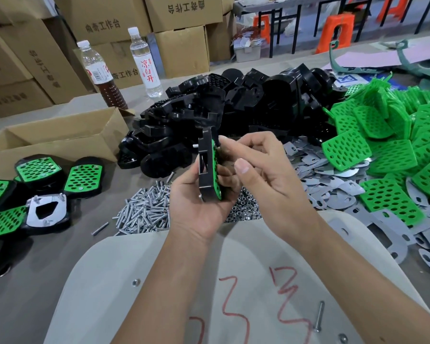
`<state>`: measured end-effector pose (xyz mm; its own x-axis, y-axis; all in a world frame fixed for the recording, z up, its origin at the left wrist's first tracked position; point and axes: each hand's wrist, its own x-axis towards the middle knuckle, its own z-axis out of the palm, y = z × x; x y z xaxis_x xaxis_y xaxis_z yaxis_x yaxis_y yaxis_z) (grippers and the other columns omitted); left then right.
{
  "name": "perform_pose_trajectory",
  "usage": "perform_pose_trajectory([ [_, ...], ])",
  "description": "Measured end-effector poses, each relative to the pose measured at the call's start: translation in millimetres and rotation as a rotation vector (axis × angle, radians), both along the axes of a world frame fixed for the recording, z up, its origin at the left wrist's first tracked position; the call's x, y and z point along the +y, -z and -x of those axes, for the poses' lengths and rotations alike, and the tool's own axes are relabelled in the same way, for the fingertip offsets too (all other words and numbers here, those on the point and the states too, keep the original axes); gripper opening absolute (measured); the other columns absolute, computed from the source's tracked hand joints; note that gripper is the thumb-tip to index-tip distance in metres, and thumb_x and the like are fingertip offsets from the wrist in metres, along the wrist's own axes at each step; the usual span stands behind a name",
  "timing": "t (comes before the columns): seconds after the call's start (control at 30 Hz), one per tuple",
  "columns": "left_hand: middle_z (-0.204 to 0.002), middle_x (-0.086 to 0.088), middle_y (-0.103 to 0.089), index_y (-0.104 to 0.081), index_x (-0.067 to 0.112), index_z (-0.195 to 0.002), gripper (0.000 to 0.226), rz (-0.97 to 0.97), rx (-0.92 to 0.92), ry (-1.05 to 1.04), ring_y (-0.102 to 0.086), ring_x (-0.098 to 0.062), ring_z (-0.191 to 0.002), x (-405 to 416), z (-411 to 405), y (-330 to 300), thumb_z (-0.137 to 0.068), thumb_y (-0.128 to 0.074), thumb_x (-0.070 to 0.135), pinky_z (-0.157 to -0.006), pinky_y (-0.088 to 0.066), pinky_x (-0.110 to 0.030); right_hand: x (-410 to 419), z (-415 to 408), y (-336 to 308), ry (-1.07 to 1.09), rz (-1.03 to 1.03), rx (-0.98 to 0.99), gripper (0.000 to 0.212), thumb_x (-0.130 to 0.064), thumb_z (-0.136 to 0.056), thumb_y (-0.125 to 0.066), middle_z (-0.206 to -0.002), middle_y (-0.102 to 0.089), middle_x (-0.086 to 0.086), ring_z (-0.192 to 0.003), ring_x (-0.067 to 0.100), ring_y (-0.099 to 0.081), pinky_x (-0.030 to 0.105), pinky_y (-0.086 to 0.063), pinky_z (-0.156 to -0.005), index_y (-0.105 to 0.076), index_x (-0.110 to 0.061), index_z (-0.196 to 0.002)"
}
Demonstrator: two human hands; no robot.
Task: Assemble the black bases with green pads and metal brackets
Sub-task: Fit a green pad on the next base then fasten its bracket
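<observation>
The left hand (196, 207) grips a black base (205, 165) edge-on, fingers curled round its lower half, with a green pad (215, 170) already lying against its right face. The right hand (256, 175) is at the pad side, its fingertips at the base's upper edge where a small screw tip (195, 146) pokes out on the far side; whether it pinches a screw head there I cannot tell, since the fingers hide it.

The base looks like stiff, light moulded plastic, safe to hold firmly by its rim. The pad seems thin and bendy, so it is better pressed flat than pulled by a corner.

Just below the held base lie a pile of screws (147, 209) and a heap of nuts (246, 207) on the table (90, 234). Behind it rises a mound of loose black bases (233, 103). To its right are metal brackets (333, 180) and, beyond them, green pads in a heap (382, 135). To its left sit finished pieces (42, 170), and behind those an open cardboard box (60, 137); its contents are out of sight. Two bottles (144, 63) stand further back.
</observation>
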<state>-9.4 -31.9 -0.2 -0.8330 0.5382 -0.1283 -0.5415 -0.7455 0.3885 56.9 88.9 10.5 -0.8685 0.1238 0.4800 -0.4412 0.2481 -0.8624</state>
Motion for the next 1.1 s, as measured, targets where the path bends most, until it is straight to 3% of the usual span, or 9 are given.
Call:
perform_pose_trajectory([
  [0.07,-0.068,-0.008,-0.067,-0.078,-0.002,-0.075,0.036,0.014,-0.026,-0.014,-0.064,-0.013,-0.051,0.1,0.5,1.2,-0.085,-0.053,0.020,-0.053,-0.055,-0.019,-3.5,-0.9,-1.2,-0.019,0.032,-0.014,0.042,-0.018,-0.102,-0.049,-0.128,-0.045,0.018,-0.125,0.030,-0.046,0.014,-0.049,-0.094,-0.062,-0.008,-0.141],
  [0.27,-0.071,-0.007,-0.068,-0.079,0.001,-0.077,0.032,0.076,-0.007,-0.015,-0.065,-0.013,-0.053,-2.1,0.5,0.8,-0.083,-0.058,0.024,-0.057,-0.054,-0.020,-5.3,-1.3,0.6,0.001,0.012,-0.007,0.040,-0.022,-0.102,-0.050,-0.128,-0.046,0.008,-0.123,0.025,-0.049,0.042,-0.048,-0.111,-0.065,-0.017,-0.139],
  [0.43,-0.096,-0.009,-0.076,-0.080,0.008,-0.097,0.026,0.165,0.096,-0.001,-0.074,-0.020,-0.079,-2.2,3.2,-1.3,-0.083,-0.065,0.025,-0.068,-0.062,-0.031,-0.3,1.4,3.2,0.127,-0.116,0.058,0.037,-0.024,-0.103,-0.053,-0.127,-0.047,0.008,-0.114,0.020,-0.048,0.020,-0.040,-0.103,-0.069,-0.017,-0.136],
  [0.6,-0.092,-0.007,-0.077,-0.085,0.015,-0.085,0.022,0.373,0.139,-0.079,-0.074,-0.020,-0.076,1.4,7.4,-2.1,-0.085,-0.065,0.023,-0.065,-0.061,-0.030,10.3,5.3,8.2,0.100,-0.047,-0.022,0.030,-0.025,-0.110,-0.051,-0.124,-0.051,0.005,-0.113,0.014,-0.052,0.019,-0.041,-0.100,-0.074,-0.034,-0.126],
  [0.7,-0.114,-0.013,-0.077,-0.080,0.010,-0.107,0.024,0.431,0.105,-0.152,-0.074,-0.026,-0.098,2.7,12.5,0.8,-0.097,-0.059,0.018,-0.084,-0.062,-0.036,14.1,11.3,13.8,0.192,-0.001,-0.066,0.027,-0.024,-0.110,-0.052,-0.110,-0.061,-0.002,-0.095,0.007,-0.059,0.022,-0.045,-0.089,-0.078,-0.027,-0.119],
  [0.77,-0.126,-0.018,-0.073,-0.071,0.005,-0.122,0.028,0.444,0.096,-0.180,-0.072,-0.029,-0.108,1.5,14.8,0.7,-0.104,-0.053,0.015,-0.090,-0.061,-0.038,25.1,15.0,16.5,0.288,-0.126,-0.045,0.019,-0.019,-0.106,-0.059,-0.099,-0.067,-0.005,-0.090,0.009,-0.061,0.022,-0.045,-0.081,-0.078,-0.020,-0.103],
  [0.87,-0.110,-0.012,-0.077,-0.070,0.005,-0.119,0.024,0.514,0.126,-0.211,-0.075,-0.024,-0.093,-1.2,15.7,1.5,-0.106,-0.051,0.013,-0.075,-0.065,-0.033,42.6,15.3,19.8,0.238,-0.548,-0.075,0.008,-0.017,-0.095,-0.075,-0.089,-0.067,-0.004,-0.091,0.017,-0.053,0.031,-0.041,-0.081,-0.076,-0.019,-0.087],
  [1.0,-0.103,-0.010,-0.077,-0.068,0.004,-0.123,0.024,0.678,0.181,-0.262,-0.074,-0.020,-0.082,-1.5,14.7,1.5,-0.105,-0.054,0.011,-0.064,-0.060,-0.028,41.0,14.6,19.6,0.100,-0.792,-0.165,0.004,-0.027,-0.089,-0.082,-0.094,-0.058,-0.006,-0.101,0.018,-0.041,0.036,-0.043,-0.090,-0.082,-0.026,-0.093],
  [1.1,-0.113,-0.017,-0.074,-0.063,-0.003,-0.129,0.029,0.729,0.198,-0.298,-0.072,-0.025,-0.089,-0.8,13.9,0.1,-0.105,-0.056,0.011,-0.072,-0.058,-0.033,38.7,14.0,16.2,0.115,-0.882,-0.260,0.010,-0.038,-0.092,-0.078,-0.097,-0.054,-0.007,-0.105,0.014,-0.035,0.035,-0.043,-0.095,-0.079,-0.029,-0.096],
])
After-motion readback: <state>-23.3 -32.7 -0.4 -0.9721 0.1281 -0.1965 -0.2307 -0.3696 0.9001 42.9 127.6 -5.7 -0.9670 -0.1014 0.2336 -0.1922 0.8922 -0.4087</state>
